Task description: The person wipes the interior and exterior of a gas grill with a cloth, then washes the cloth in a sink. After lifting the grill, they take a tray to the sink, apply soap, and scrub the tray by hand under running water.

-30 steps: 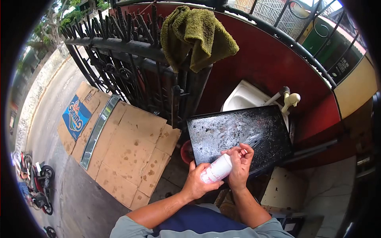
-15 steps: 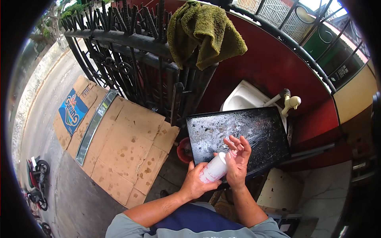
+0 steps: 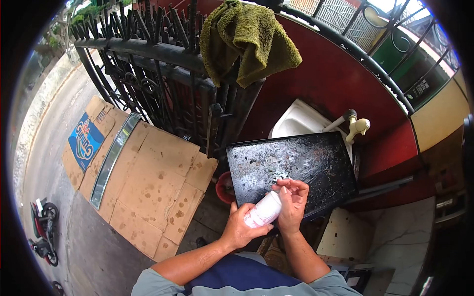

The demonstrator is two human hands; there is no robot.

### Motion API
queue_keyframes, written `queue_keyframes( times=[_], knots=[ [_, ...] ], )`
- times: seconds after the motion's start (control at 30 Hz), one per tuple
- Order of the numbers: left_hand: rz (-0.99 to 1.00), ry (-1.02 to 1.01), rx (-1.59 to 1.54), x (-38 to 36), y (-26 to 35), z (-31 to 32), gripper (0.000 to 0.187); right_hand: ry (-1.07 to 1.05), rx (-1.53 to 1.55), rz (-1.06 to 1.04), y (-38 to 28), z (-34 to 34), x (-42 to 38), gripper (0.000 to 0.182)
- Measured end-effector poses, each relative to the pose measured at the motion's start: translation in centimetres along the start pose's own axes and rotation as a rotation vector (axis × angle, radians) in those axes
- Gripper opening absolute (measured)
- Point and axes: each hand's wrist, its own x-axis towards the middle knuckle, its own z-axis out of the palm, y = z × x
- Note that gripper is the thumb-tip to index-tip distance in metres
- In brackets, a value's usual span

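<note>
A white bottle (image 3: pixel 263 211) with faded pinkish print lies tilted in my left hand (image 3: pixel 242 224), whose fingers and thumb wrap round its lower body. At the bottle's upper end is my right hand (image 3: pixel 293 207), fingers bent and thumb drawn in against them. Whatever those fingertips may pinch is hidden. Just beyond both hands lies a black rectangular panel (image 3: pixel 326 172), its surface covered in whitish smears and specks. A small whitish patch on it shows right above my right fingertips.
Behind the panel are a white sink (image 3: pixel 291 121) and a beige tap (image 3: pixel 359 129). A green towel (image 3: pixel 252 42) hangs on the black metal gate (image 3: pixel 143 54). To the left, flattened cardboard (image 3: pixel 148 187) bears a long chrome-edged strip (image 3: pixel 113 160). A red bucket (image 3: pixel 224 187) stands below.
My right hand's raised fingers have curled down toward the bottle's top. The bottle stays in my left hand. The view has shifted slightly.
</note>
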Motion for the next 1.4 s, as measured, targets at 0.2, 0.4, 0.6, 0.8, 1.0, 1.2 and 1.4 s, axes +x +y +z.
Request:
queue_keyframes(
  times=[0.2, 0.4, 0.6, 0.8, 1.0, 1.2, 1.4],
  knots=[
    [0.022, 0.029, 0.027, 0.1, 0.2, 0.2, 0.072, 0.165, -0.116, 0.043, -1.5, 1.5, 0.2, 0.040],
    [-0.009, -0.094, 0.082, 0.6, 0.4, -0.9, 0.077, 0.265, -0.017, 0.176, -1.9, 1.7, -1.7, 0.046],
    [-0.079, -0.137, -0.073, 1.1, -0.5, -0.9, 0.082, 0.299, -0.049, 0.150, -2.3, 1.6, -0.9, 0.058],
    [-0.011, -0.056, 0.030, 0.6, 0.7, -0.6, 0.075, 0.277, 0.067, 0.234, -2.0, 2.2, -0.9, 0.055],
    [-0.009, -0.098, 0.075, 0.5, 1.5, -1.0, 0.062, 0.321, -0.109, 0.034, 1.1, 1.2, -0.9, 0.045],
    [0.007, -0.107, 0.079, 0.9, 1.3, -1.0, 0.058, 0.298, -0.053, 0.051, -0.5, 2.1, -0.5, 0.044],
    [-0.002, -0.077, 0.077, 0.6, 1.1, -0.7, 0.055, 0.343, -0.023, 0.049, 0.8, 1.7, -0.6, 0.042]
  ],
)
